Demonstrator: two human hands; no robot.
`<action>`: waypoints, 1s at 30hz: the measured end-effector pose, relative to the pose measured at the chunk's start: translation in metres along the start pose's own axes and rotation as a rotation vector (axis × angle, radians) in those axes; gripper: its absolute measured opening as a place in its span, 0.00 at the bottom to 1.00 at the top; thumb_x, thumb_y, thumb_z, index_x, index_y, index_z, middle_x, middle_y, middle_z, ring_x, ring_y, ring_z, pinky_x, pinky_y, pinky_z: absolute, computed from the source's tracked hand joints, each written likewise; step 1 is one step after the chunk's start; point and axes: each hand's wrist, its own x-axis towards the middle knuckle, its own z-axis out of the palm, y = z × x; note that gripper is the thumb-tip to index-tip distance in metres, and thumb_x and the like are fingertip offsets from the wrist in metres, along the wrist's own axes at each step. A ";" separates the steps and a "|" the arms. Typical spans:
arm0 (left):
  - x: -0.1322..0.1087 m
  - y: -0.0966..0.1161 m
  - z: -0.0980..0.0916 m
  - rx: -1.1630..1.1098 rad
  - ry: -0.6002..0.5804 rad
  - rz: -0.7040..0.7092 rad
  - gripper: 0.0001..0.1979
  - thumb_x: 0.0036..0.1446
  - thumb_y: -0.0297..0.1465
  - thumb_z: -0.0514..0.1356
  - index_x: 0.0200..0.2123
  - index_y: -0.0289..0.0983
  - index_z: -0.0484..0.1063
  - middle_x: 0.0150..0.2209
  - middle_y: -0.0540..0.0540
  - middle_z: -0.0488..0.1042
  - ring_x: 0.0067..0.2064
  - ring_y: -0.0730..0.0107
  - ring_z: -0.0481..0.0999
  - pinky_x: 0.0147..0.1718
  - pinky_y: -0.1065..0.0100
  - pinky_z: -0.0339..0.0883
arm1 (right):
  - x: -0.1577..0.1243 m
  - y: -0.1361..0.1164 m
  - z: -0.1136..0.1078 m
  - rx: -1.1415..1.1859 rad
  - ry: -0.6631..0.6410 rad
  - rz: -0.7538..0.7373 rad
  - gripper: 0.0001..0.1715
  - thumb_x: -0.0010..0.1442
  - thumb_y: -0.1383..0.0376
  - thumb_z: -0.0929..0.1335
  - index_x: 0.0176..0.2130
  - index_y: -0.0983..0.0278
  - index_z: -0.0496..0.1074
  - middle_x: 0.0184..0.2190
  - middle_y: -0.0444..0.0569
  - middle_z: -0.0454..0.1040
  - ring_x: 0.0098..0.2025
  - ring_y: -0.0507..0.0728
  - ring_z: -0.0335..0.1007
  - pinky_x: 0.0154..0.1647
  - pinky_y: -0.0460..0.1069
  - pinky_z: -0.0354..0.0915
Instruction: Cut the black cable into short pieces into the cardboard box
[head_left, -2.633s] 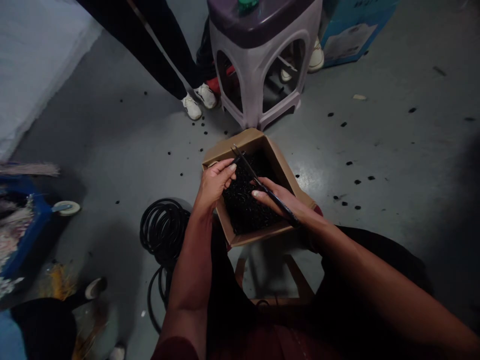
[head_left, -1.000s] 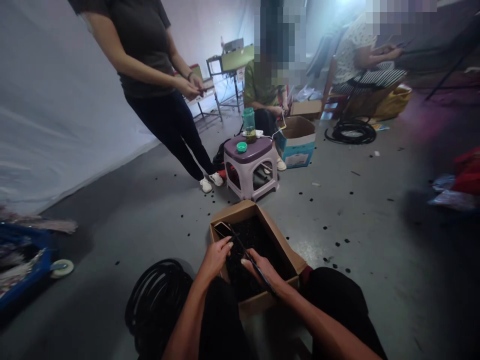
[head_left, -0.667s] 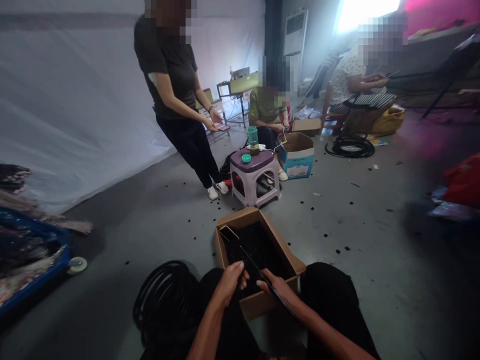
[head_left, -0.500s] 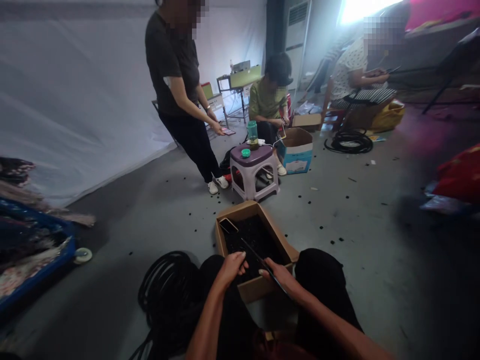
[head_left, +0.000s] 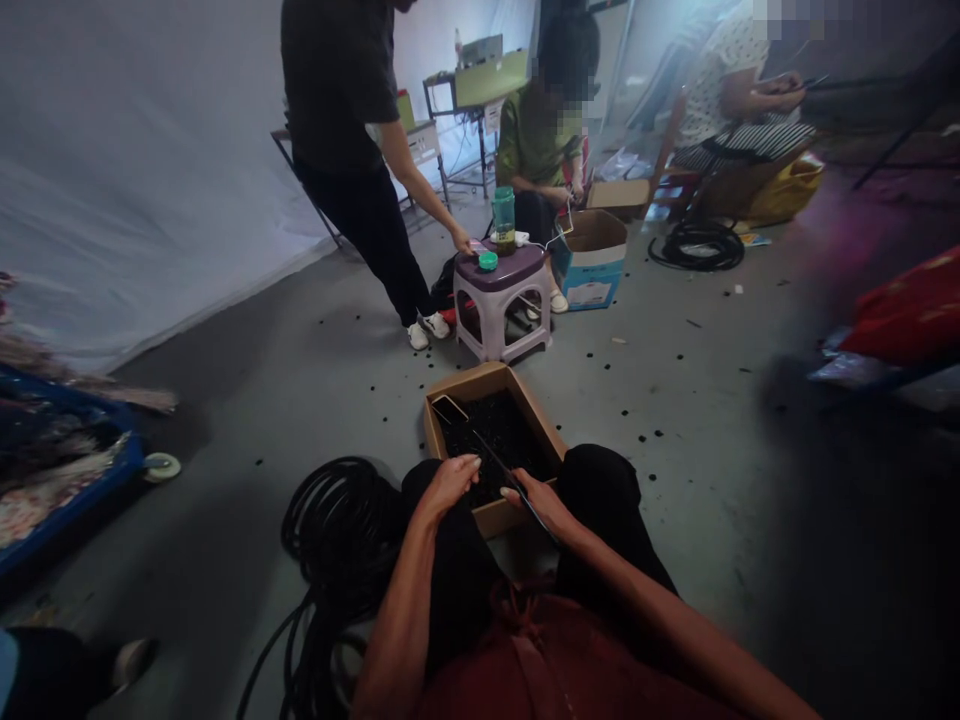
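Above the near part of an open cardboard box (head_left: 541, 408), my right hand (head_left: 541, 500) is closed round a long, thin, dark strip-like thing (head_left: 491, 452). One end of it points forward over the box, and the other runs back under my wrist. My left hand (head_left: 452, 482) is just left of it, fingers curled into a pinch; I cannot make out what they hold. Many small black pieces (head_left: 501, 420) fill the box, which stands between my knees. At its far left corner lies a dark flat rectangle with a pale gold rim (head_left: 451, 408), like a phone.
Coiled black tubing (head_left: 341, 520) lies by my left leg. Ahead stands a purple-topped stool (head_left: 517, 265) with a green bottle (head_left: 505, 220). One person stands left of it; two others sit beyond. A blue wheeled cart (head_left: 124, 465) is at far left. Black bits dot the floor.
My view has tipped downward. The standing person has leaned in, bringing a hand with a flat pinkish thing down to the stool. My hands keep nearly the same pose over the box.
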 end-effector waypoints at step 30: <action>0.017 -0.013 0.021 0.392 0.093 0.007 0.18 0.63 0.33 0.51 0.51 0.33 0.73 0.52 0.37 0.74 0.53 0.60 0.72 0.53 0.65 0.61 | 0.002 0.006 -0.017 -0.205 -0.111 0.112 0.20 0.64 0.47 0.58 0.40 0.61 0.63 0.32 0.50 0.73 0.35 0.58 0.70 0.33 0.46 0.55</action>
